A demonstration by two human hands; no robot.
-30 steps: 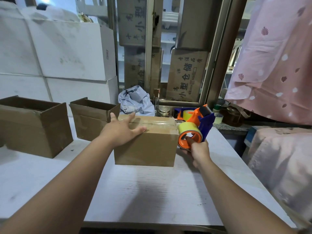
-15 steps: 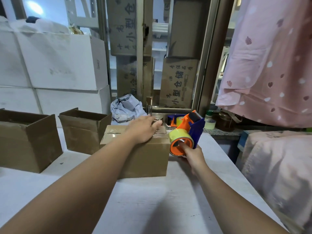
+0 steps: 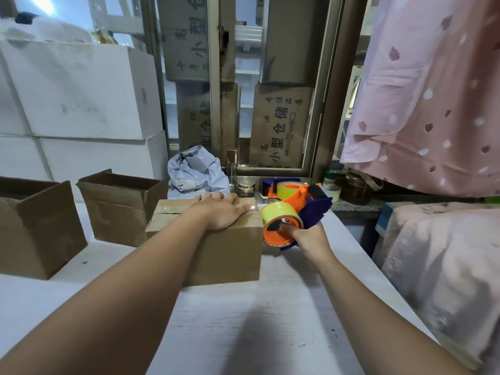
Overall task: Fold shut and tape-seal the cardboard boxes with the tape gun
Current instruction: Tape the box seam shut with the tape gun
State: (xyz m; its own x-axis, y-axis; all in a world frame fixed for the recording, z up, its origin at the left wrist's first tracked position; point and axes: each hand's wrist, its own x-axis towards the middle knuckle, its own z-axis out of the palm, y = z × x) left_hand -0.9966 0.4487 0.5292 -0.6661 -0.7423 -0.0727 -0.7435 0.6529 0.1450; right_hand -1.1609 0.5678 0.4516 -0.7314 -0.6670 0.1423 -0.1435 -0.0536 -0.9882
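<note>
Two open boxes (image 3: 121, 209) stand at left. The left hand (image 3: 222, 210) lies flat, fingers straight and together, on top of the closed cardboard box (image 3: 216, 250) mid-table. Just beside that box's right top edge, the right hand (image 3: 311, 237) grips the tape gun (image 3: 296, 212), near the white table (image 3: 243, 326)'s right edge.

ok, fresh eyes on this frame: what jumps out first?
The orange-and-purple tape gun, gripped by the right hand, sits just off the right end of the closed box at centre, with the left hand flat on the box top. An open box and a larger open box stand at the left of the white table. A pink cloth hangs at upper right.
</note>
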